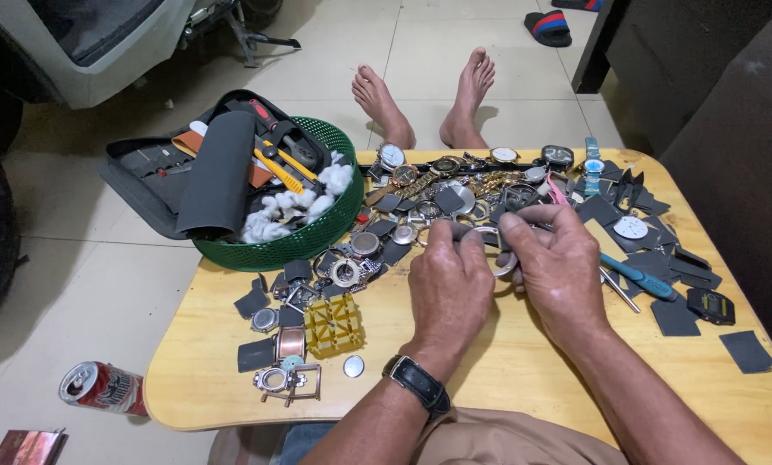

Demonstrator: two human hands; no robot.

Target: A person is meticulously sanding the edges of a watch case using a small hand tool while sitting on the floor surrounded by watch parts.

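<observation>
My left hand (pixel 449 284) and my right hand (pixel 558 263) meet over the middle of a small wooden table (pixel 524 362). Between the fingertips they hold a round silver watch case (pixel 492 248), a metal ring partly hidden by the fingers. My left wrist wears a watch with a black strap (pixel 418 382). My right hand also seems to pinch a small dark tool against the case, but it is mostly hidden. Just beyond the hands lies a heap of watch parts, cases and wristwatches (pixel 455 194).
A green basket (pixel 295 232) with cotton, a yellow-handled tool and a black tool pouch sits at the table's left corner. A yellow case holder (pixel 333 325), a blue-handled screwdriver (pixel 640 277) and dark square pieces lie around. A drink can (pixel 102 387) lies on the floor; my bare feet (pixel 425 99) show beyond.
</observation>
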